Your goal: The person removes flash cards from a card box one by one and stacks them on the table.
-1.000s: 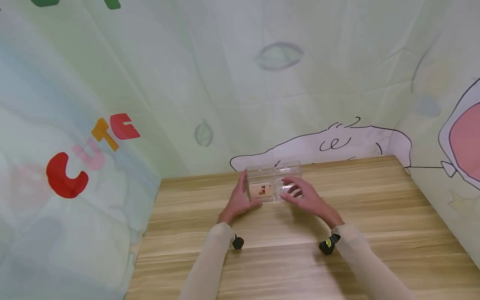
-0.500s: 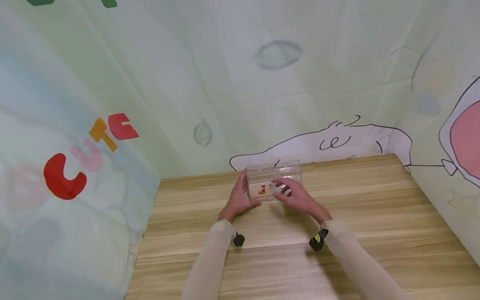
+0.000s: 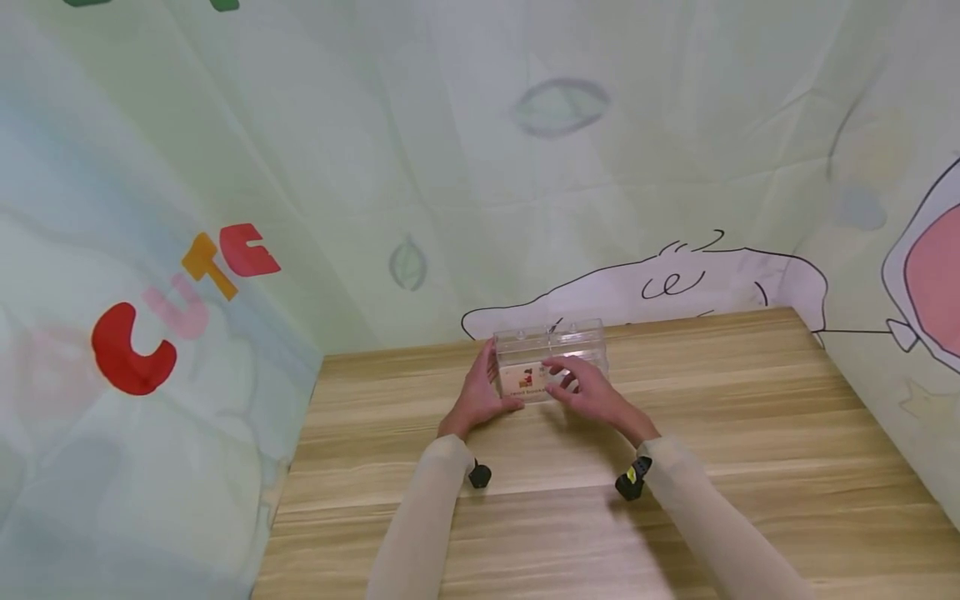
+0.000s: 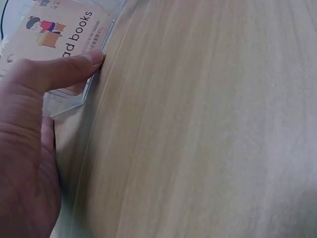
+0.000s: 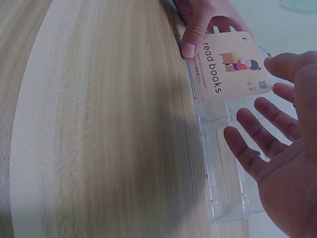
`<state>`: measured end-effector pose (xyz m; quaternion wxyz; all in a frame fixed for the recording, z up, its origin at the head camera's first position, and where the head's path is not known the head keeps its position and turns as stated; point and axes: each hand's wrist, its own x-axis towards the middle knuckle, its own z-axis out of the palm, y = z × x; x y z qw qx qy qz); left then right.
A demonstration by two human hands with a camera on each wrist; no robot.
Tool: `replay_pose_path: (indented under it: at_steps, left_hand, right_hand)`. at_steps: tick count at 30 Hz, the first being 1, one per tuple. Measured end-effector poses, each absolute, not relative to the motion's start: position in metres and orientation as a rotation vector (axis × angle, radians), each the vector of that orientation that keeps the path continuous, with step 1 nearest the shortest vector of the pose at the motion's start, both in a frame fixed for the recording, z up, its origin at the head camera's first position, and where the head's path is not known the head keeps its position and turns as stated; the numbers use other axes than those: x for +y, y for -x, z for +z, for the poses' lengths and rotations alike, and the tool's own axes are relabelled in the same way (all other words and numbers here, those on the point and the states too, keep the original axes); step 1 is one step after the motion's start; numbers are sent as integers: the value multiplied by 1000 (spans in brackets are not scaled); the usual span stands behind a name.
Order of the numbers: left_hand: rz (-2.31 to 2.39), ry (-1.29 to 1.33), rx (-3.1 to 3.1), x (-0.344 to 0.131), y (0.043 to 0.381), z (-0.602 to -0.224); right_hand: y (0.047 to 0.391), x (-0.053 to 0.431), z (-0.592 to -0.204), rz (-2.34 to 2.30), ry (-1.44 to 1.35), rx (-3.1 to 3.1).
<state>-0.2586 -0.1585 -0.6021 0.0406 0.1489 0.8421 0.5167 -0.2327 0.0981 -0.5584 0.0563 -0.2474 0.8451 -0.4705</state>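
The clear plastic box sits toward the far edge of the wooden worktop, at about twelve o'clock from you, near the printed backdrop, with a "read books" card inside its left compartment. Your left hand braces the box's left end at nine o'clock, thumb pressed flat along the near bottom corner, fingers around the side wall. Your right hand hovers spread over the front of the right compartment, fingers relaxed and parted; from the right wrist view it appears close to the plastic, though you cannot tell whether the tips touch. The risk, as I judge it, is that the box is light and smooth: push with one hand alone and it could skate across the worktop toward twelve o'clock or pivot round your left thumb. Pressing hard on the thin wall might also flex it and tip the card.
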Motion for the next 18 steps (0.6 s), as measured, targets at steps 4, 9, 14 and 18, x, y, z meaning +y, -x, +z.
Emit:
replay_pose_path:
  at_steps: [4,9,14,18]
  left_hand:
    - [1577,-469,2586,-158,259,-601]
    - [1565,-474,2605,-157,258,-599]
    - [1595,-473,2587,-157,256,-596]
    - [1598,-480,2589,-157,256,-598]
  right_hand:
    - [234,97,-559,-1429,739,2571]
    - [235,96,-560,-1444,760,2583]
    - [234,93,-561,-1490,738,2572]
    - [233,90,-563,-1544,689,2540]
